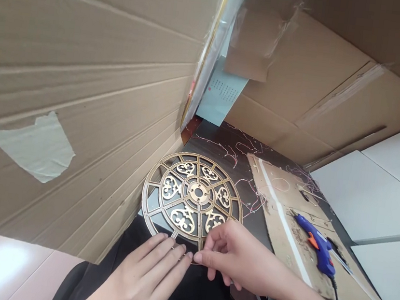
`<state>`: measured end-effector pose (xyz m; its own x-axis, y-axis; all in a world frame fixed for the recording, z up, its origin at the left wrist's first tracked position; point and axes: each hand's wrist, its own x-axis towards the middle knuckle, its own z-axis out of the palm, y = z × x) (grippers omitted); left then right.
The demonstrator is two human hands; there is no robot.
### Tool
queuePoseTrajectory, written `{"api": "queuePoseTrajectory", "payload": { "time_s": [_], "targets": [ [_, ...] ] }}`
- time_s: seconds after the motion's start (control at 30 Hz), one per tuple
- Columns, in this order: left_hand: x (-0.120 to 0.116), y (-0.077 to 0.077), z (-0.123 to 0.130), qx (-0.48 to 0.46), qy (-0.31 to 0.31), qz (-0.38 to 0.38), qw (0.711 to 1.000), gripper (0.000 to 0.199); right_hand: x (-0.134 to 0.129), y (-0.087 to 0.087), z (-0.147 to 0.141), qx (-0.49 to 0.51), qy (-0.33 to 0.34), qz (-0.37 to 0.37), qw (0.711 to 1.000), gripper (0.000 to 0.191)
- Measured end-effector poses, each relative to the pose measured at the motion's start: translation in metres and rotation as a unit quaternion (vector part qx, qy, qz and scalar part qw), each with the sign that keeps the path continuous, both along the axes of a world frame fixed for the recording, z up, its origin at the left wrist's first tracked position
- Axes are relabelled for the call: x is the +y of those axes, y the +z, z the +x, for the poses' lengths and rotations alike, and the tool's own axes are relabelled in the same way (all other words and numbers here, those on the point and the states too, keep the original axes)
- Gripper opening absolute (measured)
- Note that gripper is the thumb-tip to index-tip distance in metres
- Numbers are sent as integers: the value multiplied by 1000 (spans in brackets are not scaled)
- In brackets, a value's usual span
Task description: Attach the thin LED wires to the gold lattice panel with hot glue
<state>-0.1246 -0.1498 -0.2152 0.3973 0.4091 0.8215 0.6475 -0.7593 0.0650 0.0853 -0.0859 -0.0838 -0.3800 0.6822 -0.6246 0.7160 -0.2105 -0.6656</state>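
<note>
A round openwork metal panel (199,193), gold and bronze with scroll ornaments and spokes around a pierced hub, lies at the near edge of the dark table. Its near rim reaches over my lap. My left hand (152,270) holds that rim, its straight fingers side by side on top; the thumb is hidden. Just to its right, my right hand (232,256) is closed at the same rim, thumb and bent index finger close together. Whether something thin is pinched there as well cannot be made out.
To the right, a blue glue gun (315,244) with an orange trigger lies on a stained cardboard sheet (275,215). Thin red and white wires (252,200) are strewn across the dark table (212,139). A tall cardboard wall (117,110) stands close at left; a pale blue card (223,94) is behind.
</note>
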Motion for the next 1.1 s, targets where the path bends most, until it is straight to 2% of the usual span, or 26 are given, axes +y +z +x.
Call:
{"api": "queuePoseTrajectory", "payload": {
  "time_s": [0.2,0.53,1.1],
  "targets": [
    [2,2,3,-36,-6,3,999,32,-1,0,2,-18,0,3,1000,28],
    [2,-4,3,-48,-15,-18,999,31,0,-2,1,-23,-1,-10,1000,27],
    [0,6,6,-44,-2,14,999,32,-5,-2,-3,-37,9,20,999,28]
  ]
}}
